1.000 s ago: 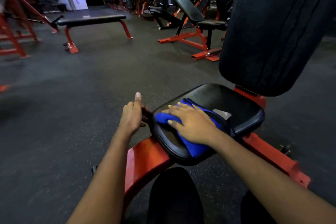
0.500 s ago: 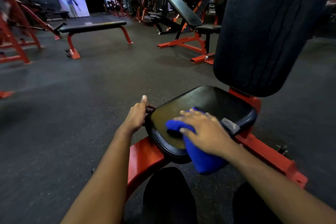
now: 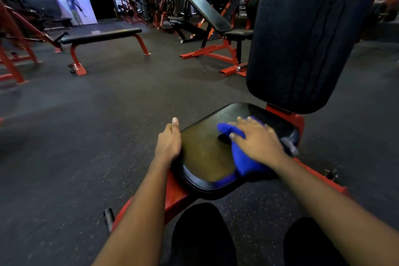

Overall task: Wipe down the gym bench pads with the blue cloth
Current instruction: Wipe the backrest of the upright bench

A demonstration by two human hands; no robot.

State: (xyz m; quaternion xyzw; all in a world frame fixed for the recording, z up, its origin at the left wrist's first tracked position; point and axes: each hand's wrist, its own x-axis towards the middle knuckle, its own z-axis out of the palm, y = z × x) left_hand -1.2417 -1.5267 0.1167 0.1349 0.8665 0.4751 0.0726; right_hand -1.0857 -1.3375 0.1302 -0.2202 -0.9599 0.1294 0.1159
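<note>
Blue cloth (image 3: 244, 157) lies at the right edge of the seat pad (image 3: 203, 157), trailing over its near edge; right hand (image 3: 257, 142) presses it flat, fingers spread; left hand (image 3: 168, 144) grips the left edge; the unpinched cloth may slip off.

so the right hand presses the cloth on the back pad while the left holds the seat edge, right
No. Head view: the right hand presses the cloth on the seat, not the back pad; the left hand holds its edge.
</note>
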